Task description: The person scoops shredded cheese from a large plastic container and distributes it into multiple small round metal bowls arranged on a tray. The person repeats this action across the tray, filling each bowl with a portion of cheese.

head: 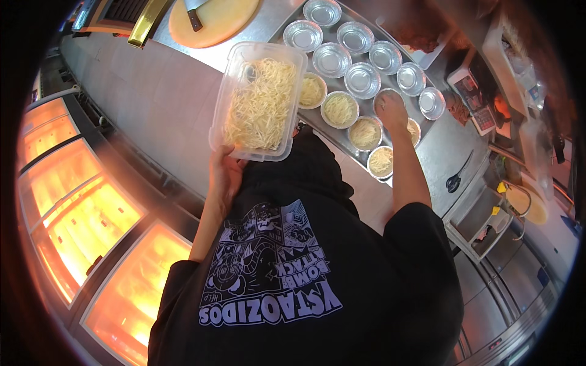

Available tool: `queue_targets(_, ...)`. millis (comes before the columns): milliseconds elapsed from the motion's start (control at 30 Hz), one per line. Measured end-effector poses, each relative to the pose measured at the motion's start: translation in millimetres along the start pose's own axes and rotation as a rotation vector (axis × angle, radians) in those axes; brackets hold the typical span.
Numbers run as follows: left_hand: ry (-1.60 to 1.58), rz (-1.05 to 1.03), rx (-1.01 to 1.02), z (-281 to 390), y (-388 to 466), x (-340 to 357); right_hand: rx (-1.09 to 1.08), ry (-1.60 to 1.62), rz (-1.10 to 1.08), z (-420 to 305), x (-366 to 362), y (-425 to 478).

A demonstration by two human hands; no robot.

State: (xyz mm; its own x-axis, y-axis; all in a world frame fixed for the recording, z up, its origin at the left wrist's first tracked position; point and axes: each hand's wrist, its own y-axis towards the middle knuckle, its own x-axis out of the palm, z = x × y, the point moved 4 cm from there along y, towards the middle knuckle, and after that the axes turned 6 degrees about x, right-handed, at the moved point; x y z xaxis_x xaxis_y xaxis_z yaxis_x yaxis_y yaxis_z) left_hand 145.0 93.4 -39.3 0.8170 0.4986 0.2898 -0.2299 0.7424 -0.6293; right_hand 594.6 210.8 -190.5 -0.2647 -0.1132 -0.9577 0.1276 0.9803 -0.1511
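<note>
My left hand [225,174] grips the near left corner of a clear plastic container [220,105], tilted beside the tray. Pale shredded strips [263,100], perhaps potato, fill much of it. My right hand [391,110] reaches down into a round foil bowl [377,98]; its fingertips and whatever they hold are hidden. That bowl stands among several others on a metal tray [328,84]. Bowls in the nearer rows, such as one foil bowl [339,110], contain strips. Farther back, foil bowls [362,80] show bare bottoms.
Beyond the container, a cleaver [195,20] lies on a round cutting board [215,36]. Scissors [453,183] rest on the steel counter [451,142] at right, near a scale-like device with buttons [483,116] and a metal rack [485,228]. Brightly lit orange panels [91,224] line the left.
</note>
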Motion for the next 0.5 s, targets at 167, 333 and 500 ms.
queue_targets(167,-0.004,-0.025,-0.008,-4.8,3.0,-9.0,0.091,0.002,-0.112,7.0,4.5,5.8)
queue_targets(333,-0.014,-0.020,0.009,-5.6,-0.5,-8.9,0.206,0.022,-0.234,-7.2,-19.5,10.1)
queue_targets(500,-0.032,-0.070,0.045,-1.2,-1.6,2.1,-0.011,0.076,0.022,-10.0,-19.6,2.8)
